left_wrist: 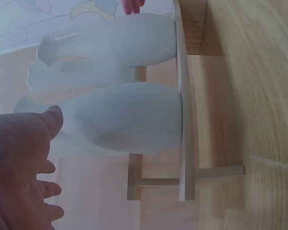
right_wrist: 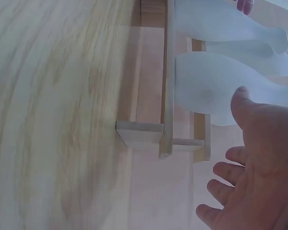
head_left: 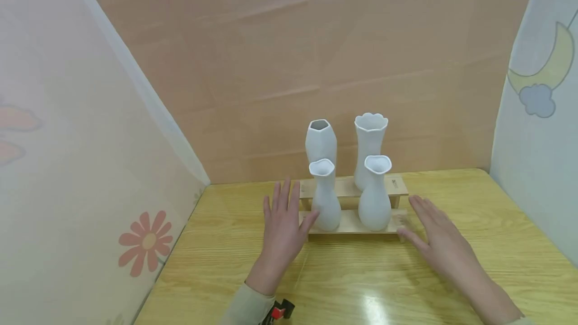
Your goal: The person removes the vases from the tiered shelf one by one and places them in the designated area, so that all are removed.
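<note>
On the two-tier, pale wooden rack (head_left: pixel 349 222), four tall, white, ceramic-looking vases (head_left: pixel 375 209) are stood upright, flanked by the released left hand (head_left: pixel 282 232) and right hand (head_left: pixel 442 245), nothing grasped; any adjustment is probably best made slowly, low down, so none is tipped.

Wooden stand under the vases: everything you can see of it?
The stand is pale, apparently unpainted wood, with two stepped tiers: a low front plank and a higher rear plank with a small dark mark near its right end. Flat supports raise it. It stands upright on the wood-grain tabletop, toward the back, bearing four white vases, two per tier. The left hand and right hand are near its ends, neither gripping it; light contact is unclear.
</note>
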A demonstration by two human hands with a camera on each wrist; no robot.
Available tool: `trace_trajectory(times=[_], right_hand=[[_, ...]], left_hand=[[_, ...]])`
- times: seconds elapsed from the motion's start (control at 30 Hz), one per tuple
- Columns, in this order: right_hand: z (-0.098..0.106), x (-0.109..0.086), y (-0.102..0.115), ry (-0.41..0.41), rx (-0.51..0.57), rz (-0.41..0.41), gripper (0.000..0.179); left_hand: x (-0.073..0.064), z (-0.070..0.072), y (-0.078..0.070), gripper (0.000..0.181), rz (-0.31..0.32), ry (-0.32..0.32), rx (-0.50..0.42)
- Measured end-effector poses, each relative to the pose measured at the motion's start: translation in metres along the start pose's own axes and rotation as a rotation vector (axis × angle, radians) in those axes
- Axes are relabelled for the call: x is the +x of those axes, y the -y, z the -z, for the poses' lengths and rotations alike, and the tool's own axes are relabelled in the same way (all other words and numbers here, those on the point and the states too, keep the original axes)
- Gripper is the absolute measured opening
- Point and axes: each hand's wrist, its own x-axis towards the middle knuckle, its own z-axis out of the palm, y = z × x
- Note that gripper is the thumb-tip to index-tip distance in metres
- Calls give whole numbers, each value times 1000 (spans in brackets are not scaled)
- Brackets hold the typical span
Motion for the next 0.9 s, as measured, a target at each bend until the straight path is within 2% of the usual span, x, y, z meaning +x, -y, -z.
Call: trace_trajectory(times=[0.13,0.27,0.53,0.77,0.9], right_hand=[[2,4,1,30,102,-81,88],[0,6,-2,37,169,-114,88],[-3,8,-11,63,247,-177,87],[-6,9,-16,100,285,-222,87],[-7,10,-18,117,306,-246,88]], left_hand=[[5,2,-3,86,4,-7,-16],[10,4,-7,88,6,-33,-58],[19,10,-17,86,30,-45,-160],[26,12,-24,82,19,-86,-253],[28,14,-27,79,50,-95,-322]])
